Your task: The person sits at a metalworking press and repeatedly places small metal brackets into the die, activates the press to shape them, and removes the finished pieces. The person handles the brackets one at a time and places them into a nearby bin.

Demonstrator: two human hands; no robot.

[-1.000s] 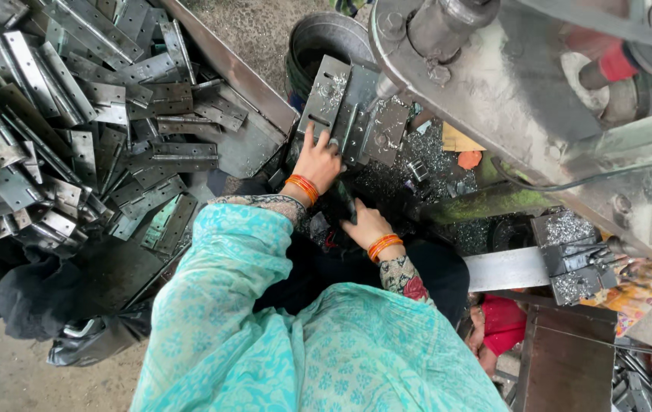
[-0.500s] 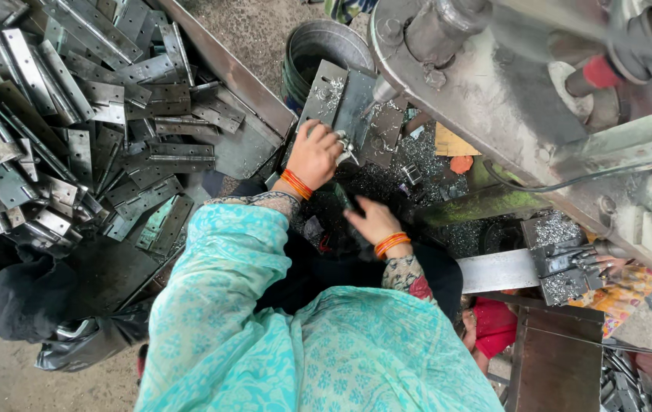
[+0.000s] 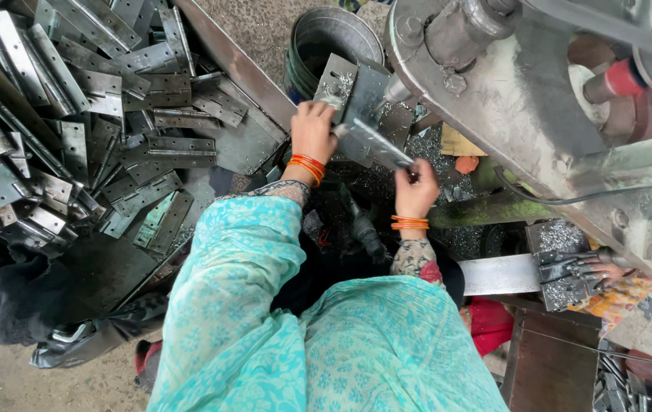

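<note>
Fingers [image 3: 324, 114] of the left hand [image 3: 312, 131] clamped on the near end of a long metal hinge [image 3: 376, 145] — long axis runs down-right to the right hand [image 3: 416, 189], whose fingers pinch the far end, under the machine [image 3: 509, 84].

Soft, even daylight fills the scene, bright without hard sun. No single source shows; the light seems to fall from above. Shadows are faint and short, deepest in the dark gap below the machine [image 3: 540, 99] and under the black cloth [image 3: 13, 297] at lower left. The pile of hinges [image 3: 74, 130] gives dull grey sheen with pale glints on flat faces, no harsh glare. The strip [image 3: 376, 145] between the left hand [image 3: 312, 130] and right hand [image 3: 416, 191] is slightly smeared by motion. Focus is fair across the middle; the teal sleeve [image 3: 242, 305] nearest the camera is a little soft. Wide-lens stretching bends lines near the edges.
</note>
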